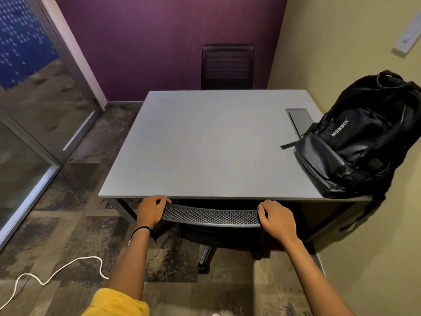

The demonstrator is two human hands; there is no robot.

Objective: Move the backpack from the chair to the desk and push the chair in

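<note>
A black backpack (pixel 362 142) with white lettering stands on the right side of the grey desk (pixel 205 144), leaning on the beige wall. The black mesh-backed chair (pixel 211 215) is tucked under the desk's near edge, with only the top of its backrest and part of its base showing. My left hand (pixel 151 212) grips the left end of the backrest top. My right hand (pixel 276 218) grips the right end. The seat is hidden under the desk.
A second black chair (pixel 227 66) stands behind the desk against the purple wall. A recessed panel (pixel 299 120) sits in the desk next to the backpack. A white cable (pixel 57 273) lies on the carpet at my left. Glass partitions (pixel 27 133) line the left side.
</note>
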